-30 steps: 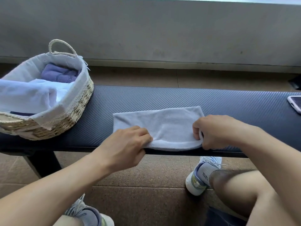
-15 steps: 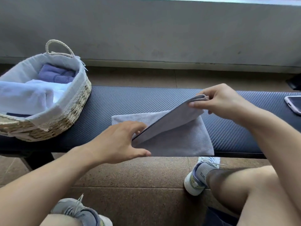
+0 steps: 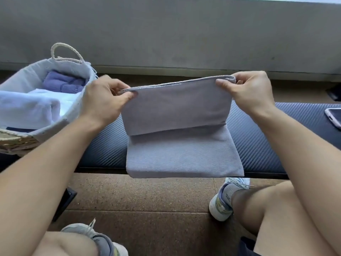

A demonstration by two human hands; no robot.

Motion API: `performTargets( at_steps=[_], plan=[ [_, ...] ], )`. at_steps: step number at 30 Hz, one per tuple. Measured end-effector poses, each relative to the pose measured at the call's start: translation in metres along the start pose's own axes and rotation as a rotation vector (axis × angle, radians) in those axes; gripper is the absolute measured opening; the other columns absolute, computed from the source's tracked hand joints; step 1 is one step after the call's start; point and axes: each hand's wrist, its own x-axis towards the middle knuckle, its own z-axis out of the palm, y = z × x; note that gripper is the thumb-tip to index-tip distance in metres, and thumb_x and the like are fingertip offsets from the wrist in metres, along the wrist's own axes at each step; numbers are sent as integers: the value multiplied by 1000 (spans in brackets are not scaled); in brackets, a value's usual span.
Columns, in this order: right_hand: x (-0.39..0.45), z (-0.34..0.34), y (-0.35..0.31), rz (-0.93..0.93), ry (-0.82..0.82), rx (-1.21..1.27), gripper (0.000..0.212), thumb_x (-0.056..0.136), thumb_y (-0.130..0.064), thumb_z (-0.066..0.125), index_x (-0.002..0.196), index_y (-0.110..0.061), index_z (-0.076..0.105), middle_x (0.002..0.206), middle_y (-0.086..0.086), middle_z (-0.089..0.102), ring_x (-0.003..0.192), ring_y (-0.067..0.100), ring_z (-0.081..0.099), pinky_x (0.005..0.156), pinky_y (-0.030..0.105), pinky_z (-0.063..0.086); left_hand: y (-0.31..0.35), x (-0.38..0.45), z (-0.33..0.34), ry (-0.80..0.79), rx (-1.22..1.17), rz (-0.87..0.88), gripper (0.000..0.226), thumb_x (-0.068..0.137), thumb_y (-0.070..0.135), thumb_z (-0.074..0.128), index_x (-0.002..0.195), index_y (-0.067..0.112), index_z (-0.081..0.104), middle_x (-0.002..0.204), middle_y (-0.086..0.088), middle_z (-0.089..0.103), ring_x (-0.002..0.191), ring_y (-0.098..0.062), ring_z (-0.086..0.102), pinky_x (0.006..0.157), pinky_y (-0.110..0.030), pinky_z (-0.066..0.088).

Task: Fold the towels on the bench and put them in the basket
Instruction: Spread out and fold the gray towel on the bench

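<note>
Two hands hold one grey towel [image 3: 177,108] up by its top edge: the left hand [image 3: 103,102] pinches the corner at nine o'clock, the right hand [image 3: 249,93] pinches the corner at three, thumbs toward the camera and the other fingers hidden behind the cloth. The upper half hangs taut between them; the lower half lies on the bench [image 3: 258,141], its near edge drooping just past the bench lip at six o'clock.

To fold well, I would keep both pinches level and the edge tight, then carry it toward six and lay it flush on the near edge, so the corners meet before either hand lets go. Smoothing outward from the crease should follow.

The cloth looks thin, soft and finely ribbed, with a stitched hem along the held edge, and it bends in a clean line where it leaves the bench. The bench is dark, with a woven, carbon-like pattern. The basket [image 3: 11,141], at nine to ten o'clock, is coarse straw with a pale cloth liner and a rope loop handle; folded white and blue towels already lie inside.
</note>
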Motion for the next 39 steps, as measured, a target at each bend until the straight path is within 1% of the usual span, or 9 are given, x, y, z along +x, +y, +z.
performTargets(
  at_steps=[4,8,11,17,22,25,29,34,39],
  plan=[
    [11,7,1,17,58,-99,42,73,-61,79,68,-21,70,54,-8,50,57,11,42,60,33,42,16,8,0,95,32,-31,26,79,53,77,94,32,81,75,8,72,71,-9,62,72,-30,54],
    [15,13,1,34,92,-155,46,74,-64,76,74,-19,71,57,-8,58,59,13,51,65,34,49,22,12,6,27,-64,-97,7,80,49,73,78,43,77,53,10,68,56,-6,70,71,-34,62],
    [16,18,2,51,83,-136,34,75,-61,75,77,-27,75,61,-11,70,67,11,69,76,37,59,22,16,9,11,-194,-106,11,81,39,71,76,48,77,64,8,74,62,-11,74,72,-40,64],
    [18,28,13,80,-92,-198,15,85,-42,68,90,-29,74,83,-9,76,84,16,73,87,41,58,2,26,31,-159,-158,-164,37,72,42,66,108,43,73,93,8,78,92,-17,74,89,-44,60],
    [14,39,22,138,-350,-321,17,90,-34,66,107,-33,68,101,-10,73,97,16,68,84,33,55,-8,16,47,-377,80,-201,68,87,20,75,150,20,47,137,0,65,124,-17,61,110,-37,45],
    [15,42,26,139,-411,-346,41,90,-34,70,130,-33,60,122,-9,70,110,16,63,92,32,51,-13,13,55,-458,93,-214,93,86,27,78,160,20,23,153,-2,49,134,-21,53,115,-41,40],
    [13,45,25,110,-477,-411,81,94,-34,70,160,-28,24,154,-5,47,129,19,52,98,28,41,-12,-4,64,-544,275,-130,102,91,46,68,161,28,-4,168,-4,21,150,-30,31,122,-45,26],
    [-20,72,18,-85,-511,-548,58,102,-35,51,156,-24,32,158,6,35,145,29,35,116,44,34,0,-34,87,-455,387,184,72,104,51,35,162,22,4,171,-3,-2,156,-17,-8,126,-42,-8],
    [-72,98,27,-336,-636,-691,62,108,-48,29,163,-25,10,171,-2,6,157,23,0,127,39,3,-10,-50,99,-652,485,199,95,88,80,10,162,22,-7,169,1,-17,153,-13,-22,125,-43,-13]
  ],
)
